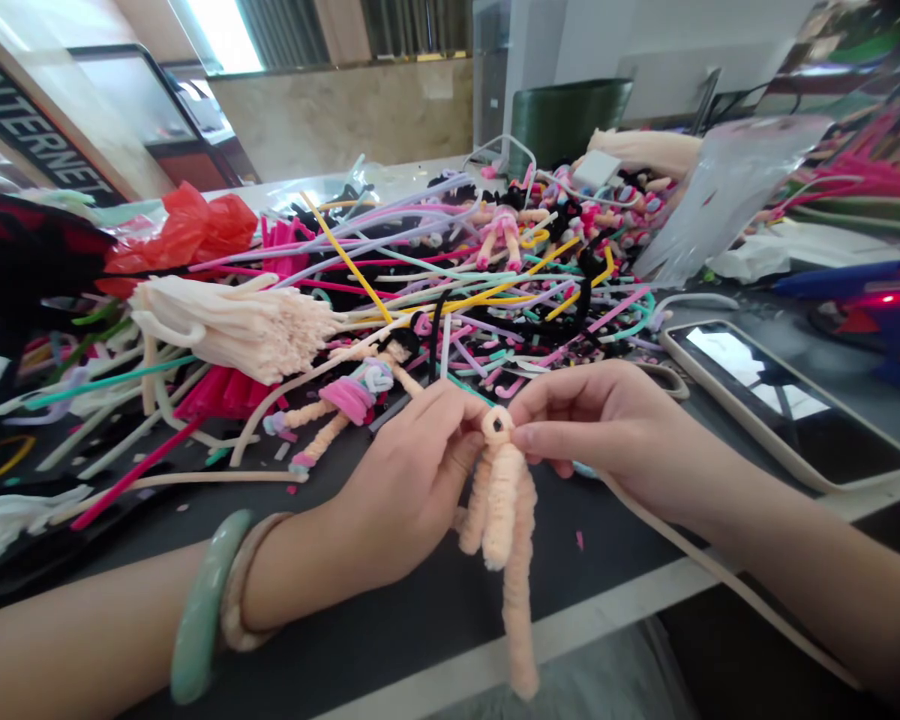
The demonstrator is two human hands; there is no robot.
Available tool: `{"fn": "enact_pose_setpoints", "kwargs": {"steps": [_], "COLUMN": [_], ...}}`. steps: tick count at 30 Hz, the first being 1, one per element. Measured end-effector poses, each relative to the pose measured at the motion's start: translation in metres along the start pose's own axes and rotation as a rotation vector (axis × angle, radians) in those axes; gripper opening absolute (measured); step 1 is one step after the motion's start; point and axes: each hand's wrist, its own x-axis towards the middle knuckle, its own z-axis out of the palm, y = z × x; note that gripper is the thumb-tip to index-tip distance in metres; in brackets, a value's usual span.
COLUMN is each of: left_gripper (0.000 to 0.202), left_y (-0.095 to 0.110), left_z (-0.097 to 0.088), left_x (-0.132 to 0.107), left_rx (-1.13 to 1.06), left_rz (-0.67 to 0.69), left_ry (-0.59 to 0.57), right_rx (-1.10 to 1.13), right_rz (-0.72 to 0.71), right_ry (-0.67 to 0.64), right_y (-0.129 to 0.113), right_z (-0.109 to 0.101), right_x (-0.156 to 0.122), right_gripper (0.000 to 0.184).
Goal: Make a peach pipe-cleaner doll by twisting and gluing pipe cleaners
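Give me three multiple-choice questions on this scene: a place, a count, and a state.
1. Where is the phone?
A. Right of the right hand
B. Behind the pipe-cleaner pile
C. On the red bag

2. How many bangles sit above the left hand?
A. One
B. Two
C. Four

3. How is the peach pipe-cleaner doll placed?
A. Flat on the table
B. Held up by its head
C. Inside a bag

1: A, it lies rightward of that hand.
2: B, one green, one beige.
3: B, fingertips of both hands pinch it.
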Motion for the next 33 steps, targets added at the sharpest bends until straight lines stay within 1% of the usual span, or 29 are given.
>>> {"fn": "enact_pose_setpoints", "kwargs": {"steps": [3, 7, 10, 13, 15, 18, 22, 26, 30, 33], "left_gripper": [0.012, 0.012, 0.011, 0.013, 0.011, 0.007, 0.007, 0.009, 0.011, 0.014], "left_y": [-0.0024, -0.0033, -0.0039, -0.0054, -0.0063, -0.0067, -0.0051, -0.0031, -0.0031, -0.0039], "left_z": [0.0018, 0.0028, 0.0031, 0.0037, 0.0041, 0.0043, 0.0036, 0.0023, 0.0021, 0.003], "left_x": [-0.0015, -0.0029, -0.0031, -0.0019, -0.0006, 0.0012, 0.0021, 0.0011, 0.0, -0.0001], "left_rx": [-0.119, -0.358, -0.578, -0.852, -0.94, -0.965, -1.006, -1.045, -1.001, -0.927], "left_rz": [-0.041, -0.156, -0.211, -0.265, -0.298, -0.3, -0.289, -0.325, -0.318, -0.293], "left_ry": [-0.002, -0.008, -0.021, -0.077, -0.068, -0.038, -0.058, -0.083, -0.092, -0.067], "right_rx": [-0.014, -0.037, -0.028, -0.001, 0.009, -0.007, -0.054, -0.078, -0.069, -0.073], "right_rz": [-0.023, -0.032, -0.045, -0.058, -0.058, -0.059, -0.062, -0.056, -0.037, -0.04], "right_ry": [0.006, 0.036, 0.049, 0.038, 0.016, -0.012, -0.031, -0.059, -0.066, -0.058], "right_y": [-0.0003, -0.0003, -0.0004, -0.0007, -0.0009, -0.0008, 0.0002, 0.0004, -0.0005, -0.0009], "right_z": [-0.0009, -0.0015, -0.0016, -0.001, -0.0001, 0.0015, 0.0022, 0.0019, 0.0018, 0.0016], "right_x": [0.0001, -0.0004, -0.0009, -0.0012, -0.0011, -0.0011, -0.0021, -0.0031, -0.0024, -0.0016], "right_gripper": [0.005, 0.006, 0.007, 0.006, 0.008, 0.011, 0.016, 0.017, 0.014, 0.014]}}
